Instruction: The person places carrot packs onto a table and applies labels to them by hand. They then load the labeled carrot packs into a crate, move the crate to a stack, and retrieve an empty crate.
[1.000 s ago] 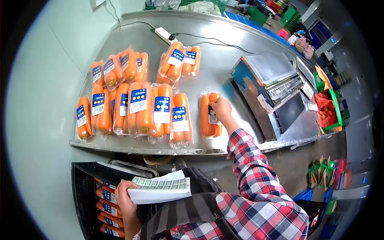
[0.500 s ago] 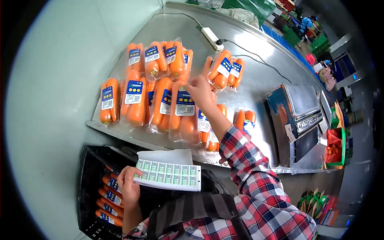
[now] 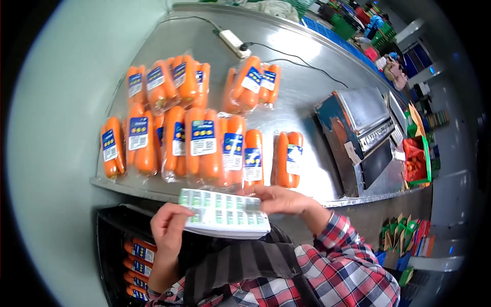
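A steel table gleams across the middle of the frame, and at lower centre the left hand has its thumb on top and fingers beneath, clamped on the left end of some label sheets; the right hand is over at their upper right corner, and whether its fingertips pinch a label or merely touch paper, I can't tell! Trouble lurks: a hurried peel could tear a label or bring two, and a slack left grip might let the sheets fan apart; just above, the bagged carrots sit so near the table's front edge that a careless wrist could nudge a pack over; left of centre more packs overlap, their glossy film likely to crease a sticker, and at lower left a black crate holds others
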Tool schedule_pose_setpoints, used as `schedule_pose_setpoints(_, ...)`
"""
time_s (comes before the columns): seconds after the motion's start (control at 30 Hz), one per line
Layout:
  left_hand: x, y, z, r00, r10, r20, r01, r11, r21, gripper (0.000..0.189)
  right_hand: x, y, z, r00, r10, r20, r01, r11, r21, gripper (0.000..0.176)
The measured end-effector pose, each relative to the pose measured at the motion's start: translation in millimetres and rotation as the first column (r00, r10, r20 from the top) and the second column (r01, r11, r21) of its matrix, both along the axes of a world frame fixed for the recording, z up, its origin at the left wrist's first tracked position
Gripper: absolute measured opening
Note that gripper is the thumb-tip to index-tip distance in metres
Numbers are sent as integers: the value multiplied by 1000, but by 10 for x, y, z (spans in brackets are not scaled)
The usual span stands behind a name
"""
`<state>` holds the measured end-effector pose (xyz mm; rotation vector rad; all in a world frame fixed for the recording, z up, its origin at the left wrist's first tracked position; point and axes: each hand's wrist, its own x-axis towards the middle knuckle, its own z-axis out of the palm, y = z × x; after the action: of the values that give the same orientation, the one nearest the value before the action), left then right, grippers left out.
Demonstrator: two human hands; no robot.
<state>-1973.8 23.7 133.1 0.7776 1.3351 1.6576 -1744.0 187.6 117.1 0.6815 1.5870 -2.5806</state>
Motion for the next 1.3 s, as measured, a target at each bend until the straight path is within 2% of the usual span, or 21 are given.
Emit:
schedule_pose_setpoints(0.03, 78, 147, -7, 988, -98, -116, 96, 995, -27, 12, 81, -17, 160, 999, -2, 38, -1, 999, 54, 59)
schedule_pose_setpoints(0.1, 377, 551, 105, 926, -326, -192, 314, 945, -91, 11, 451, 39, -73, 986, -158, 59, 160, 987, -23, 58)
schedule_pose_setpoints(0.17, 659, 880, -15, 866, -466, -180, 450, 884, -125, 12, 825, 234, -207, 910, -371, 185, 374, 927, 24, 51)
schedule_pose_setpoints(0.27, 1143, 1319, -183, 839, -545, 9, 543, 834, -96, 15, 1478, 568, -805, 516, -788, 336, 654, 616, 440, 38)
schedule_pose_setpoints(0.3, 1283, 1478, -106, 814, -576, 76, 581, 811, -68, 17, 1658, 634, -973, 465, -847, 257, 852, 507, 129, 36)
schedule_pose_setpoints(0.33, 1368, 1632, -29, 827, -556, 84, 561, 826, -51, 18, 1735, 705, -1068, 467, -851, 241, 879, 475, -25, 35)
schedule_pose_setpoints(0.4, 1483, 1999, 166, 853, -514, 91, 516, 857, -3, 19, 1640, 769, -1231, 541, -811, 221, 830, 558, 16, 34)
schedule_pose_setpoints(0.5, 1654, 2618, 236, 932, -305, 196, 295, 952, 79, 19, 1350, 718, -1490, 593, -768, 244, 636, 632, 443, 33)
schedule_pose_setpoints(0.6, 1807, 3014, -214, 973, -227, -44, 231, 966, 117, 23, 1293, 654, -1583, 603, -782, 158, 540, 546, 640, 32)
schedule_pose_setpoints(0.67, 1761, 3003, -481, 930, -188, -316, 201, 980, 10, 39, 1274, 605, -1569, 640, -765, 67, 518, 494, 698, 31)
schedule_pose_setpoints(0.73, 1564, 2836, -544, 830, -45, -556, 90, 994, 54, 50, 1220, 536, -1550, 676, -737, 2, 497, 458, 737, 30)
schedule_pose_setpoints(0.77, 1312, 2686, -529, 752, 44, -658, 51, 991, 124, 54, 1139, 674, -1035, 775, -517, 363, 364, 835, 413, 24)
schedule_pose_setpoints(0.83, 584, 2285, -544, 350, -25, -937, -267, 955, -126, 53, 1235, 561, -1481, 616, -704, 353, 505, 697, 509, 23)
schedule_pose_setpoints(0.87, 458, 2101, -223, 533, 44, -845, -373, 908, -189, 51, 1189, 595, -1330, 609, -734, 302, 607, 676, 418, 31)
schedule_pose_setpoints(0.9, 134, 1829, -504, 271, -41, -962, -603, 771, -203, 50, 1166, 583, -1316, 599, -764, 240, 759, 637, 135, 35)
schedule_pose_setpoints(0.97, -36, 1529, -439, 530, -259, -808, -544, 627, -558, 48, 1274, 557, -1387, 605, -744, 282, 787, 612, -74, 41)
schedule_pose_setpoints(1.03, -78, 1327, -724, 464, -207, -861, -515, 728, -453, 47, 1243, 573, -1103, 657, -724, 207, 743, 578, -337, 48)
schedule_pose_setpoints(1.07, -95, 1257, -832, 430, -171, -887, -502, 771, -392, 46, 1251, 577, -1031, 720, -661, 211, 685, 631, -365, 58)
schedule_pose_setpoints(1.2, 46, 1240, -724, 415, -155, -897, -459, 815, -353, 38, 985, 528, -934, 798, -593, 110, 567, 675, -472, 59)
schedule_pose_setpoints(1.27, 190, 1210, -685, 816, 81, -573, -375, 828, -416, 38, 771, 593, -981, 810, -570, 139, 580, 739, -343, 52)
schedule_pose_setpoints(1.3, 274, 1217, -668, 923, 196, -332, -330, 847, -417, 39, 674, 634, -1022, 830, -535, 159, 559, 795, -237, 51)
